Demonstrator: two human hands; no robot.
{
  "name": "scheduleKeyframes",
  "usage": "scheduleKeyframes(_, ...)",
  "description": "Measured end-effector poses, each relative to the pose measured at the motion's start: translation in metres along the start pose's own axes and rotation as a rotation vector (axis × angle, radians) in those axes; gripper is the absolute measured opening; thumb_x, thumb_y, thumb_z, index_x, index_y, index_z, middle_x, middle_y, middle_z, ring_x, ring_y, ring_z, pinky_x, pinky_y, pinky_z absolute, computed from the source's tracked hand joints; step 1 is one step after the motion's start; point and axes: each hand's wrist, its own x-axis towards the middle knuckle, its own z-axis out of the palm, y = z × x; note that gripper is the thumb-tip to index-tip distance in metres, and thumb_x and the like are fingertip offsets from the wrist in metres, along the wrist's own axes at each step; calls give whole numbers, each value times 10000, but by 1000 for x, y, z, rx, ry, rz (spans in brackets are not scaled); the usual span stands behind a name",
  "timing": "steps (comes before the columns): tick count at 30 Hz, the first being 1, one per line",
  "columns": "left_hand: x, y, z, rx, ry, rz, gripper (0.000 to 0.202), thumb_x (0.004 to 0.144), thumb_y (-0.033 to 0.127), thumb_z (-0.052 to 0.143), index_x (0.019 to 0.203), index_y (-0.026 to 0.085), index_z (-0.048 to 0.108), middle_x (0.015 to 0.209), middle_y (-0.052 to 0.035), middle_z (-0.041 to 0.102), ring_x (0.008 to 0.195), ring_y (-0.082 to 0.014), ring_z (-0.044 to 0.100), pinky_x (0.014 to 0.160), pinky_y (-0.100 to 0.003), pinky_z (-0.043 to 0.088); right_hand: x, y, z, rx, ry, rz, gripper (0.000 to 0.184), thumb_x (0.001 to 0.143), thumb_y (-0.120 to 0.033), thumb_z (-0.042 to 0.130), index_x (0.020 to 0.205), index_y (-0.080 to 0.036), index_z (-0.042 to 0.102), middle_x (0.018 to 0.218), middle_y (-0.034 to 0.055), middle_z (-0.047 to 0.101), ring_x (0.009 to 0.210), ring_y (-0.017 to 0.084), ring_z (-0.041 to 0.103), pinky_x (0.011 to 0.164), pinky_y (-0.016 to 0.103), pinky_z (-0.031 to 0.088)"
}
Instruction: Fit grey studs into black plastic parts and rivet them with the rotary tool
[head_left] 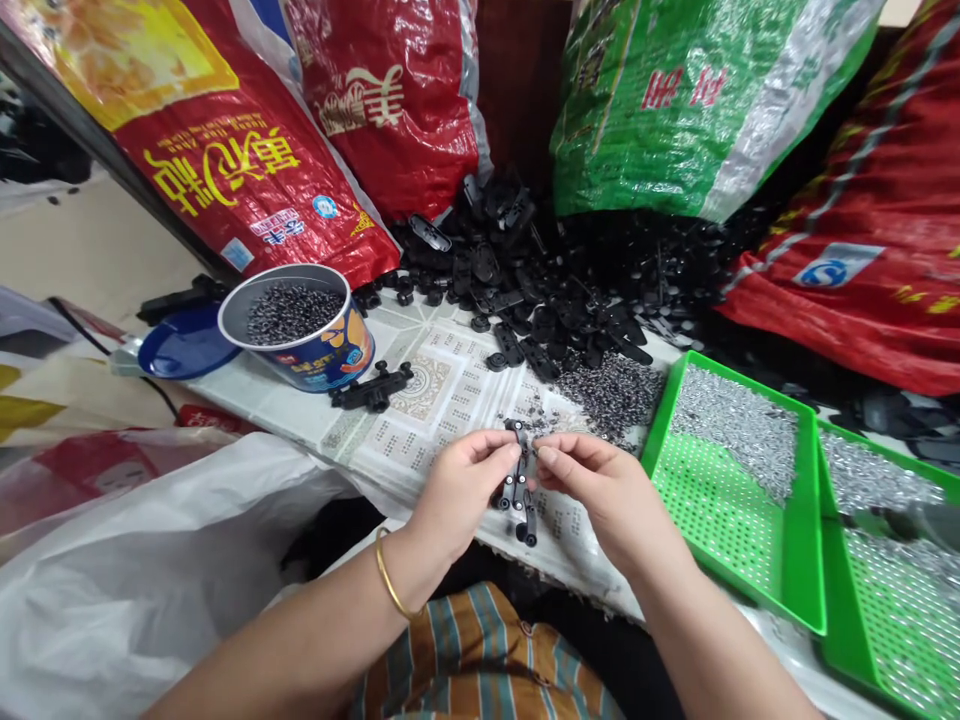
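Observation:
Near the table's front edge, my left hand (469, 485) pinches a jointed black plastic part (519, 490) between thumb and fingers. Small shiny round pins or screws dot its links, and its lower end hangs toward me. On the part's right side, my right hand (592, 475) has thumb and forefinger pressed together close to its upper end. Whatever lies between those fingertips is too small to make out. Just beyond the hands lies a heap of tiny dark metallic pieces (611, 395). Another black assembly (373, 387) rests on the table to the left.
A blue tub (319, 350) of small dark pieces stands at the left beside a blue lid (187, 340). Green trays (814, 510) with silvery pieces sit at the right. Loose black plastic parts (517, 260) pile up behind, below a green sack (697, 110) and red sacks (397, 110).

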Motion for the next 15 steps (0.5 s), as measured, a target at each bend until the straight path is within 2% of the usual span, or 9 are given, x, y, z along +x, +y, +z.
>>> scheduleKeyframes(8,1,-2,-1,76,14,15,200,714,268,646,882,160,641,677,-23,656,623,-141,606,596,-239,464,6,-8,-1,-60,-47,47,240,649,-365,679,739,-146,642,670,12,628,580,105,571,618,248,450)
scheduleKeyframes(12,-1,-1,-2,116,29,22,207,703,258,660,884,157,653,635,-16,649,597,-130,588,579,-229,453,8,-13,-3,-208,-67,47,248,653,-375,665,750,-149,637,618,8,622,577,115,558,598,254,434)
scheduleKeyframes(15,-1,-2,-2,71,12,-3,207,686,252,677,866,153,652,676,-22,656,603,-133,598,603,-244,463,10,-18,-5,-304,-95,44,236,662,-368,658,754,-151,633,619,4,622,575,118,563,594,259,432)
